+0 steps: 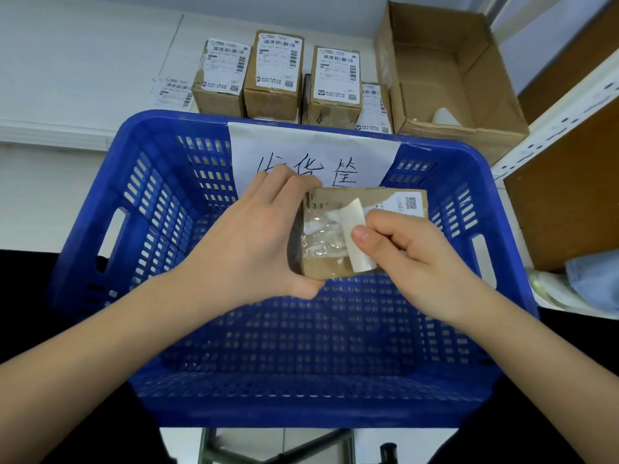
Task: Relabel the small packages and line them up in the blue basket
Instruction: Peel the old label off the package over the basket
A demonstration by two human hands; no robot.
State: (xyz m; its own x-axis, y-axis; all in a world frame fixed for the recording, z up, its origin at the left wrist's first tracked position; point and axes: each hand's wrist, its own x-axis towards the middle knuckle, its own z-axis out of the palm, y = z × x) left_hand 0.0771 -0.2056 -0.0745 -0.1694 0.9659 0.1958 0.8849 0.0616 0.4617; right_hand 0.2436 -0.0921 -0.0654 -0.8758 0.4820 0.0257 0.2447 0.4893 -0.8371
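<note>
— Peeling is the step in hand, I'd say. The left hand (264, 239) is gripping the small package (351, 236) by its left side, fingers curled over the top edge and thumb under the bottom corner, holding it just above the blue basket (140, 202).

— And the right hand (415, 249)?

— It is pinching a loosened strip of the old label (355, 236) between thumb and forefinger, with the other fingers curling in behind. Part of the label, the corner with the square code, is clinging on at the package's upper right, and torn white scraps are sitting under the clear tape on the face.

— So how should it go?

— Pulling low and slow, I'd judge, folding the strip back along the cardboard rather than lifting it straight up, so the paper is coming away whole instead of shredding. The left thumb should be bracing against the pull.

— Anything in the basket yet?

— Nothing is lying on its floor that I can see; a handwritten paper sign (311, 152) is hanging on its far wall. Four labelled boxes (274, 75) are waiting beyond the rim, beside an open carton (445, 72).

— And both wrists?

— Both forearms are reaching in from below, converging over the basket's middle.
</note>
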